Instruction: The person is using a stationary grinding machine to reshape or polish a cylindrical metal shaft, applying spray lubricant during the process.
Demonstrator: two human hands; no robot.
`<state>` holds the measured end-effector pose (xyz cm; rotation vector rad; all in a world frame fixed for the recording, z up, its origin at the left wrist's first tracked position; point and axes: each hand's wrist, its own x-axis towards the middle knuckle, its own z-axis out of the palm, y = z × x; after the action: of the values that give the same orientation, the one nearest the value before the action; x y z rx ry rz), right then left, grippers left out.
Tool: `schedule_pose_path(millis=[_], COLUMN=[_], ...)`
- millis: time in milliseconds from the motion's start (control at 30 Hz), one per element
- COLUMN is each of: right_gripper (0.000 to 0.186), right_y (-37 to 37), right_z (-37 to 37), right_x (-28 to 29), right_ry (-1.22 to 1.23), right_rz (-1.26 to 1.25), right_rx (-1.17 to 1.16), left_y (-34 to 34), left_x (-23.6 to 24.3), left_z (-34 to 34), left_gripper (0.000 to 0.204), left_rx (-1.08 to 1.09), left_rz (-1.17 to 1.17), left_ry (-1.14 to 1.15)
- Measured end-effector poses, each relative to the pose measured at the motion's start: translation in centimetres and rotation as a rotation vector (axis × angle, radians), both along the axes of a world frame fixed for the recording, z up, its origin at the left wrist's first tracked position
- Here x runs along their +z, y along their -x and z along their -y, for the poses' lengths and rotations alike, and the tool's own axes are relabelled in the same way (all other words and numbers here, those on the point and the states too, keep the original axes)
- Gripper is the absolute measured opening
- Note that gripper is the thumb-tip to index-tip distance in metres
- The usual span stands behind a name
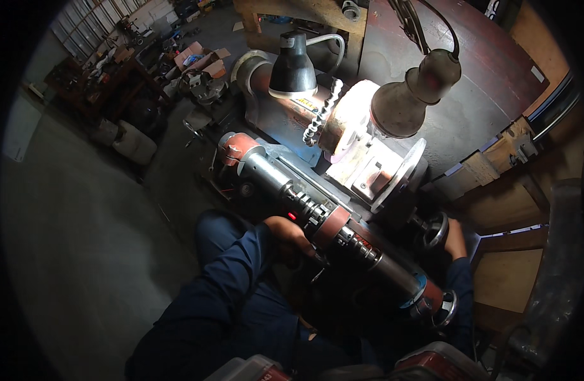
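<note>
My left hand (289, 236) is curled at the near side of a long machine assembly, beside a small lever (317, 275); what its fingers hold is hidden. My right hand (454, 238) grips a dark handwheel (435, 230) at the right. Between my hands, a row of steel spindle parts (308, 205) runs diagonally through a red collar (335, 222), from a red-ended steel cylinder (266, 174) to a chrome wheel (449, 308) at the lower right. Beyond, a brightly lit housing (368, 179) carries a round disc edge.
Two lamps (291, 66) (398, 108) and a segmented hose (324, 111) hang over the machine. A dark red panel (470, 82) stands behind, wooden boards (508, 279) at right. Cardboard boxes (200, 60), jugs (133, 143) and a cluttered bench (82, 82) lie back left, past a grey floor (82, 241).
</note>
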<state>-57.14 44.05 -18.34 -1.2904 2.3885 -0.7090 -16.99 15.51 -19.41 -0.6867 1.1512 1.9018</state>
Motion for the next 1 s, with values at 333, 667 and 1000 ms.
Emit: schedule_pose_path(millis=[333,667,1000], right_gripper=[0.017,0.015,0.016], right_y=[-3.6,-0.8,-3.1], right_z=[-1.8,0.2,-1.7], right_x=[6.2,0.5,2.2], right_ry=[-0.535,0.012,-0.704], right_rz=[0.539,-0.105,0.256], right_rx=[0.045,0.069,0.103], left_y=[0.1,-0.6,-1.3], left_x=[-1.1,-2.9,4.4], left_z=[0.4,0.6,-12.2], left_gripper=[0.035,0.04,0.078], left_rx=[-0.117,0.058,0.088], left_rz=[0.031,-0.074,-0.474], left_ry=[-0.034,-0.073,1.676])
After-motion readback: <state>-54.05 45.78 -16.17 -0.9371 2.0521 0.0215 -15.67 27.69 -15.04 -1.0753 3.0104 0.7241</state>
